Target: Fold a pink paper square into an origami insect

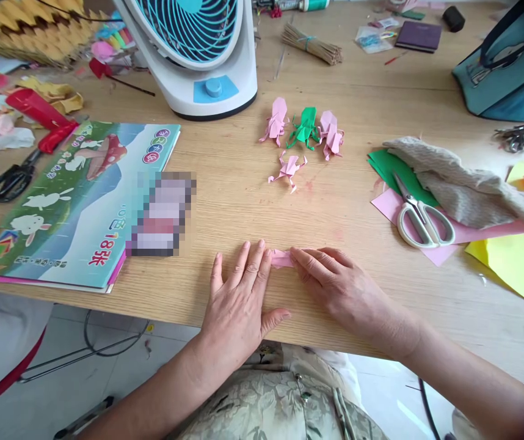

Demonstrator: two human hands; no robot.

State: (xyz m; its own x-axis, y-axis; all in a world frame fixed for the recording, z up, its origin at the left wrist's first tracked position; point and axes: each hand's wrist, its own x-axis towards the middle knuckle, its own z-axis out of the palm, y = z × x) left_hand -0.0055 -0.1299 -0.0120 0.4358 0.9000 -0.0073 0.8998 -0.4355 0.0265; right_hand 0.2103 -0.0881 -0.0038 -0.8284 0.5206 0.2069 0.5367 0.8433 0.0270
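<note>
A small folded strip of pink paper (281, 258) lies on the wooden table between my two hands. My left hand (241, 293) rests flat with its fingers spread, the index fingertip at the strip's left end. At the right end, my right hand (335, 281) has its fingers bunched together and pressed on the paper; the thumb is mostly hidden. Farther back stand several folded paper insects: a green one (305, 128) between two pink ones, with a smaller pink one (288, 170) in front.
White-handled scissors (422, 220) lie on green and pink paper sheets at right, beside a grey cloth (468, 180) and yellow paper (518, 266). A picture-covered paper pack (79, 201) and a blurred-out phone-like object (163, 214) lie left. A white fan (198, 55) stands behind.
</note>
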